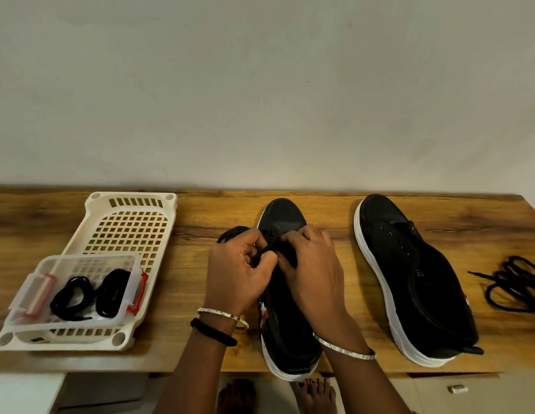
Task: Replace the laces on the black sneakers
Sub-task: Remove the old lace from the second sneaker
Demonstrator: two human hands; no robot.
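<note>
A black sneaker (285, 330) with a white sole lies toe-away in the middle of the wooden table. Both hands work over its eyelets. My left hand (238, 273) pinches a black lace (270, 248) at its fingertips, and my right hand (312, 270) curls round the same lace from the other side. A loop of that lace (230, 233) trails onto the table left of the toe. A second black sneaker (415, 282) lies to the right with bare eyelets and no lace in it.
A loose black lace (512, 282) lies in a heap at the table's right end. At the left, a white slotted basket (131, 222) holds a clear plastic box (36, 312) with two coiled black laces (93, 294). The wall stands close behind the table (335, 210).
</note>
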